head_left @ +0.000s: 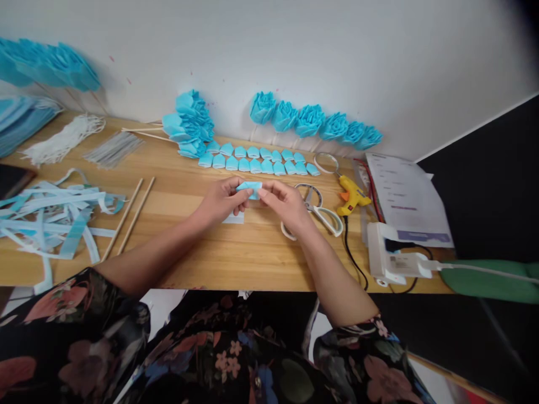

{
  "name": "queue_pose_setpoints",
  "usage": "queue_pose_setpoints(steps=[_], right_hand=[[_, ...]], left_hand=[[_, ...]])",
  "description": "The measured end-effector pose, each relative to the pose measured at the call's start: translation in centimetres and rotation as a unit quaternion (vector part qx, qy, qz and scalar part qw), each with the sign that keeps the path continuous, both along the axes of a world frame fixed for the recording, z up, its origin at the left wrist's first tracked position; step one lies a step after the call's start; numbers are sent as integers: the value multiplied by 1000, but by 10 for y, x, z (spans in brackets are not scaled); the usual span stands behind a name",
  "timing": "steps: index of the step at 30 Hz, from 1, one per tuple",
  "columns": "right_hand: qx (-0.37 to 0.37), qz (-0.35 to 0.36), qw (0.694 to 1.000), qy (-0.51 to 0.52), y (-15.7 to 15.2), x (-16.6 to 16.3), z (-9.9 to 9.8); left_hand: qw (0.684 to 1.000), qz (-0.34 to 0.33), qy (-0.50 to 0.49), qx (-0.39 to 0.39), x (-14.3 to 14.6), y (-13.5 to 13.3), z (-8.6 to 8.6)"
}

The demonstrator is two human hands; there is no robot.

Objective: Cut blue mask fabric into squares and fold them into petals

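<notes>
A small folded piece of light-blue fabric (251, 187) is stretched between my two hands just above the wooden table. My left hand (223, 201) pinches its left end, and my right hand (286, 205) pinches the right end with thumb and fingers. On the tabletop beneath my left hand lies another pale blue-white piece (234, 218). White-handled scissors (330, 220) rest beside my right hand, partly hidden by it. Beyond my hands, two rows of cut blue petals (255, 165) are laid out along the table.
Blue fabric flowers (310, 119) lean on the wall, with a bunch (191, 126) left of them. Rightward are a tape roll (326, 163), yellow glue gun (352, 195), power strip (381, 252) and papers (406, 191). Leftward lie fabric strips (76, 210), two sticks (137, 216) and grey wires (113, 150).
</notes>
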State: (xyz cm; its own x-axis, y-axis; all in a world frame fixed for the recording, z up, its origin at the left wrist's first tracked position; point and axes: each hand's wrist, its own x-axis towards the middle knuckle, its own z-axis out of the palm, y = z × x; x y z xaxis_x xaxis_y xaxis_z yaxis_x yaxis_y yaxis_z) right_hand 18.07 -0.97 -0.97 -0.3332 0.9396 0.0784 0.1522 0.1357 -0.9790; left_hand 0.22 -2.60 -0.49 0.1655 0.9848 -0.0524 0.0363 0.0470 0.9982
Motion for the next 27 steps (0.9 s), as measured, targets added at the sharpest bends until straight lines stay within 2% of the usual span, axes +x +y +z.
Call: queue_pose_setpoints(steps=[5, 8, 11, 14, 18, 20, 27], right_hand=[[46, -17, 998, -44, 0, 1, 2], [101, -90, 990, -45, 6, 17, 18], [157, -188, 968, -60, 9, 42, 39], [183, -212, 949, -143, 9, 66, 48], [169, -202, 908, -326, 5, 87, 32], [161, -192, 891, -379, 2, 93, 22], [143, -142, 900, -388, 1, 90, 3]], left_hand=[[1000, -16, 26, 6, -2, -1, 1], [999, -7, 29, 18, -4, 0, 0], [999, 6, 30, 24, -5, 1, 0], [999, 7, 35, 21, -4, 0, 1], [999, 14, 44, 11, -3, -1, 4], [999, 16, 42, 8, -2, -2, 5], [999, 12, 45, -4, 0, -3, 7]])
